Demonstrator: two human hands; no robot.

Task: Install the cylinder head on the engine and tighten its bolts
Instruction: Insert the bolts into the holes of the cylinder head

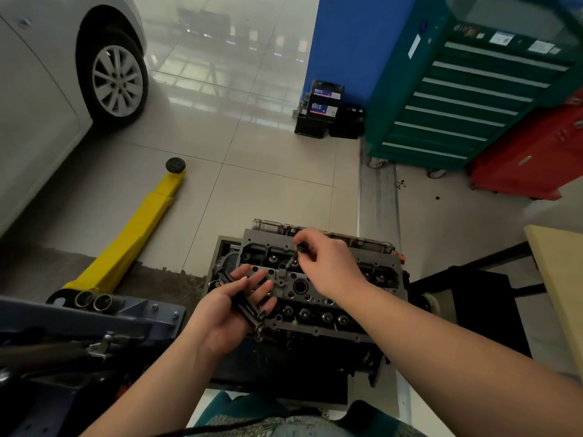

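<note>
Cylinder head [318, 291] already sits on the engine [303, 348]; my right grip [328, 263] pinches one bolt [295, 257] over its hole, my left grip [233, 307] cradles spare bolts [246, 302], none tightened.

We see a glossy pale tiled floor [271, 159]. On it: a yellow steel lift arm with a round black pad [135, 228], a white car's rear wheel [116, 80], stacked black car batteries [325, 110] by the blue wall, a green wheeled drawer cabinet [457, 99], and beside it a red metal cabinet [530, 156].
</note>
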